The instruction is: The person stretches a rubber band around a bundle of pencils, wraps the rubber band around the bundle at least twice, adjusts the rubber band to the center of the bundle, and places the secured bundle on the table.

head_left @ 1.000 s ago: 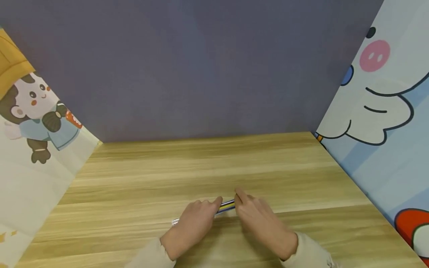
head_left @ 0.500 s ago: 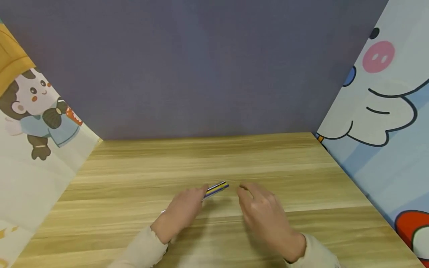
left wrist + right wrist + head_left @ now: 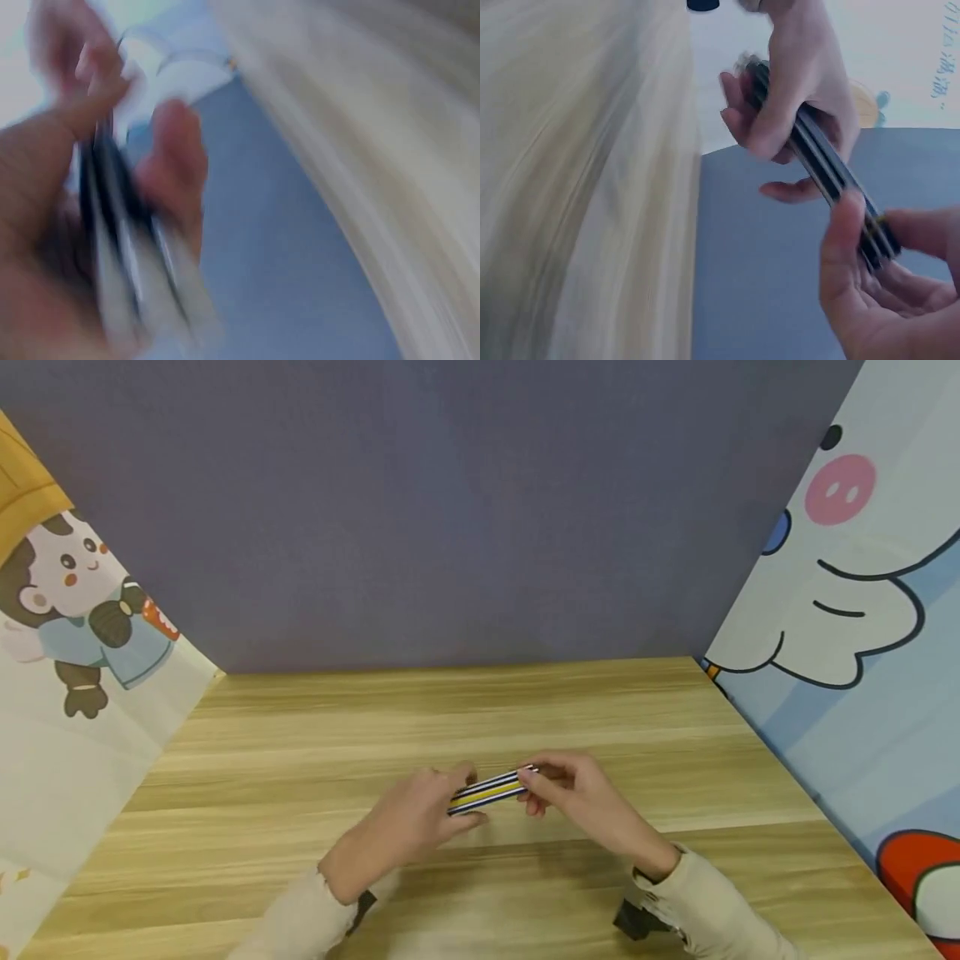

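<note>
A bundle of slim, pen-like sticks (image 3: 489, 790) with dark blue, white and yellow stripes is held slantwise above the table. My left hand (image 3: 408, 814) holds its left part, with the thumb below and fingers above. At the upper right end, my right hand (image 3: 592, 797) pinches the bundle between thumb and fingers. In the right wrist view a thin yellow band circles the bundle (image 3: 817, 154) near the end that my right hand (image 3: 889, 300) pinches. Pale ends of the bundle (image 3: 150, 270) show blurred in the left wrist view. My left palm hides part of it.
The wood-grain table (image 3: 450, 718) lies below both hands. A grey-blue panel (image 3: 465, 518) stands along its back edge. Side panels with cartoon prints, a left panel (image 3: 150, 727) and a right panel (image 3: 840, 752), border it.
Half a second ago my right hand was apart from the bundle; now it pinches the right end. My left hand's thumb and fingers have spread, showing more of the bundle.
</note>
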`<state>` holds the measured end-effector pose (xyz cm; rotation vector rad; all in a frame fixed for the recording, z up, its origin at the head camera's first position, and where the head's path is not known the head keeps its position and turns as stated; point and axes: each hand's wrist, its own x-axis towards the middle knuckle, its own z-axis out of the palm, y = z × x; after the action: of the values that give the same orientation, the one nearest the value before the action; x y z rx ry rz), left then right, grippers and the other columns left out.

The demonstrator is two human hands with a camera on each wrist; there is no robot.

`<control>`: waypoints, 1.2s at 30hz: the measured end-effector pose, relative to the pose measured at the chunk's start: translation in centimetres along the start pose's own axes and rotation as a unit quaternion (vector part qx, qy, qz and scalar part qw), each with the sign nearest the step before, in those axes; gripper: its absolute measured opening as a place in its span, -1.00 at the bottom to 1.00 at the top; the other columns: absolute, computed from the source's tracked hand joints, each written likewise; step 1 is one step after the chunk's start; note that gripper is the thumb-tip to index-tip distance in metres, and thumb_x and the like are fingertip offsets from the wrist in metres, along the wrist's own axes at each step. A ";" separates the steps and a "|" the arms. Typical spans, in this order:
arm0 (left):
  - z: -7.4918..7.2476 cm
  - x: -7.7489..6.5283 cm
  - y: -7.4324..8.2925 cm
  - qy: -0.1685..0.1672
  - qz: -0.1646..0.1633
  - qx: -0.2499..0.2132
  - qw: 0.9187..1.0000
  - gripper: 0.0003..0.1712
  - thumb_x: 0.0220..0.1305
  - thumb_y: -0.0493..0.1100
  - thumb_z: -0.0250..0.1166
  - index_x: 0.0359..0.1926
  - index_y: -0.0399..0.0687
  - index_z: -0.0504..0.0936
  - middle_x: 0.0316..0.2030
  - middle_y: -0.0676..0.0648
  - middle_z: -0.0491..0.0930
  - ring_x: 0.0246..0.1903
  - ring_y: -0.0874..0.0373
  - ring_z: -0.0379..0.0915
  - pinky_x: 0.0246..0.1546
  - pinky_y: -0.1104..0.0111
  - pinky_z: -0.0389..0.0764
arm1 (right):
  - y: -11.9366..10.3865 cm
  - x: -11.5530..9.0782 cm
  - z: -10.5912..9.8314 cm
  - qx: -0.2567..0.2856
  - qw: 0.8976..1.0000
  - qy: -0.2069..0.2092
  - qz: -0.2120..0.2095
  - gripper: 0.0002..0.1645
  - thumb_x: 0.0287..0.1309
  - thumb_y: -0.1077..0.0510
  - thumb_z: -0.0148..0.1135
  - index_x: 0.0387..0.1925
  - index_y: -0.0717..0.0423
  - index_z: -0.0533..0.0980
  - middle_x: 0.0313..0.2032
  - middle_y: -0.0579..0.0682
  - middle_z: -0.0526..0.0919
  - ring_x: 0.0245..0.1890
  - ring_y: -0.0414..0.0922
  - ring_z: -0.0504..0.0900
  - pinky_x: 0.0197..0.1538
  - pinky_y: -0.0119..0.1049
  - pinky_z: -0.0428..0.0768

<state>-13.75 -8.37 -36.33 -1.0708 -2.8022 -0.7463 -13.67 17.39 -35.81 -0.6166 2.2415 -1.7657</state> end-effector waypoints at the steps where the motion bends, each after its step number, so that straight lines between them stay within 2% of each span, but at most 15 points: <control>1: -0.7 0.1 -0.6 -0.009 -0.012 -0.068 0.998 -0.64 0.26 0.12 0.39 -0.09 0.03 0.56 -0.61 0.12 0.55 -0.74 0.36 0.37 -0.76 0.51 0.44 | -0.2 0.0 -0.2 0.011 1.000 0.016 -0.009 -0.63 0.43 0.05 0.15 0.05 0.25 0.58 -0.28 0.22 0.69 -0.37 0.02 0.70 -0.26 -0.06 0.73; 2: -1.3 0.1 -1.3 -0.012 -0.019 -0.140 0.990 -0.66 0.32 0.12 0.33 -0.06 0.03 0.57 -0.59 0.09 0.59 -0.71 0.31 0.46 -0.74 0.42 0.52 | -0.4 -0.1 -0.5 0.022 0.999 0.032 -0.019 -0.64 0.43 0.08 0.16 0.07 0.26 0.57 -0.27 0.26 0.69 -0.36 0.00 0.71 -0.25 -0.09 0.74; 3: -1.9 0.1 -2.0 -0.007 -0.020 -0.219 0.975 -0.66 0.40 0.12 0.25 -0.03 0.01 0.57 -0.55 0.03 0.64 -0.65 0.21 0.56 -0.70 0.31 0.60 | -0.6 -0.1 -0.7 0.031 0.998 0.048 -0.030 -0.64 0.42 0.11 0.17 0.08 0.28 0.56 -0.26 0.29 0.68 -0.35 -0.03 0.71 -0.24 -0.09 0.74; 4: -2.4 0.1 -2.6 0.002 -0.017 -0.296 0.955 -0.64 0.47 0.12 0.15 0.02 -0.03 0.56 -0.47 -0.05 0.70 -0.55 0.11 0.65 -0.65 0.20 0.66 | -0.8 -0.2 -0.9 0.042 0.996 0.063 -0.041 -0.64 0.42 0.14 0.16 0.10 0.30 0.55 -0.25 0.30 0.68 -0.34 -0.03 0.71 -0.22 -0.09 0.74; 5: -2.8 0.2 -3.1 0.010 -0.011 -0.376 0.926 -0.59 0.54 0.11 0.04 0.08 -0.08 0.55 -0.35 -0.12 0.73 -0.41 0.03 0.70 -0.57 0.09 0.71 | -1.0 -0.3 -1.1 0.052 0.994 0.077 -0.050 -0.64 0.42 0.16 0.17 0.11 0.30 0.54 -0.25 0.30 0.68 -0.33 -0.03 0.72 -0.20 -0.09 0.74; 7: -3.1 0.3 -3.7 0.026 0.014 -0.513 0.858 -0.42 0.62 0.13 -0.23 0.20 -0.20 0.48 -0.06 -0.26 0.69 -0.06 -0.14 0.65 -0.39 -0.09 0.72 | -1.2 -0.5 -1.2 0.066 0.991 0.092 -0.067 -0.65 0.41 0.20 0.17 0.12 0.31 0.53 -0.25 0.29 0.68 -0.29 0.00 0.72 -0.16 -0.08 0.74; 10: -2.8 0.5 -3.6 0.055 0.026 -0.646 0.761 -0.21 0.60 0.24 -0.44 0.30 -0.28 0.38 0.22 -0.32 0.51 0.21 -0.22 0.46 -0.18 -0.11 0.70 | -1.4 -0.7 -1.0 0.073 0.989 0.097 -0.080 -0.65 0.39 0.23 0.19 0.12 0.33 0.53 -0.25 0.24 0.70 -0.27 0.03 0.73 -0.13 -0.06 0.73; 11: -2.6 0.6 -3.4 0.067 0.019 -0.675 0.735 -0.17 0.58 0.28 -0.46 0.32 -0.28 0.36 0.26 -0.31 0.48 0.24 -0.22 0.43 -0.14 -0.09 0.70 | -1.4 -0.7 -0.8 0.073 0.989 0.097 -0.083 -0.66 0.37 0.24 0.20 0.11 0.33 0.53 -0.26 0.24 0.70 -0.28 0.03 0.73 -0.13 -0.06 0.73; 12: -2.3 0.7 -3.1 0.077 0.014 -0.693 0.716 -0.14 0.57 0.30 -0.48 0.33 -0.31 0.34 0.27 -0.34 0.46 0.25 -0.24 0.42 -0.13 -0.06 0.71 | -1.3 -0.7 -0.7 0.068 0.989 0.097 -0.087 -0.66 0.36 0.25 0.22 0.09 0.34 0.54 -0.26 0.25 0.70 -0.29 0.02 0.74 -0.14 -0.07 0.74; 13: -2.1 0.8 -2.8 0.088 0.009 -0.704 0.705 -0.12 0.56 0.31 -0.48 0.33 -0.34 0.32 0.28 -0.35 0.44 0.24 -0.25 0.42 -0.13 -0.03 0.71 | -1.2 -0.7 -0.6 0.066 0.989 0.091 -0.092 -0.66 0.35 0.27 0.22 0.09 0.35 0.54 -0.25 0.27 0.69 -0.29 0.01 0.74 -0.14 -0.08 0.74; 15: -1.6 0.8 -2.3 0.102 -0.001 -0.708 0.699 -0.09 0.55 0.32 -0.47 0.34 -0.39 0.29 0.28 -0.36 0.44 0.21 -0.25 0.46 -0.15 -0.01 0.72 | -1.1 -0.6 -0.5 0.066 0.989 0.081 -0.102 -0.66 0.34 0.30 0.22 0.09 0.37 0.54 -0.23 0.30 0.68 -0.29 0.00 0.74 -0.16 -0.08 0.74; 18: -1.4 0.8 -1.7 0.105 -0.012 -0.702 0.704 -0.14 0.58 0.28 -0.46 0.36 -0.38 0.26 0.28 -0.35 0.43 0.21 -0.24 0.46 -0.16 0.01 0.72 | -0.9 -0.4 -0.4 0.071 0.988 0.067 -0.117 -0.67 0.32 0.34 0.22 0.08 0.37 0.55 -0.19 0.35 0.66 -0.29 -0.01 0.74 -0.17 -0.08 0.74; 24: -2.0 0.8 -2.1 0.118 -0.019 -0.716 0.687 -0.44 0.64 0.07 -0.24 0.32 -0.24 0.37 0.21 -0.29 0.53 0.15 -0.18 0.53 -0.23 0.11 0.75 | -1.1 -0.5 -0.7 0.055 0.994 0.034 -0.090 -0.62 0.30 0.26 0.28 0.13 0.24 0.56 -0.19 0.21 0.70 -0.26 0.03 0.74 -0.14 -0.06 0.73; 30: -2.4 0.9 -2.4 0.150 -0.018 -0.710 0.688 -0.55 0.63 -0.03 -0.15 0.24 -0.17 0.48 0.11 -0.21 0.63 0.09 -0.14 0.59 -0.26 0.09 0.75 | -1.4 -0.7 -1.9 0.027 0.993 0.074 -0.093 -0.67 0.31 0.28 0.26 0.08 0.31 0.57 -0.29 0.12 0.74 -0.33 -0.01 0.74 -0.22 -0.09 0.75; 36: -2.2 0.8 -1.9 0.119 -0.009 -0.718 0.686 -0.45 0.64 0.02 -0.25 0.32 -0.26 0.36 0.20 -0.21 0.56 0.18 -0.13 0.51 -0.16 0.09 0.73 | -1.3 -0.6 -2.0 0.030 0.993 0.055 -0.095 -0.68 0.28 0.28 0.30 0.04 0.32 0.59 -0.27 0.12 0.75 -0.31 0.01 0.75 -0.17 -0.08 0.74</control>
<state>-15.84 -10.08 -35.01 -0.7471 -1.5326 -2.9334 -13.76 19.12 -34.09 -0.7595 2.2562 -1.9969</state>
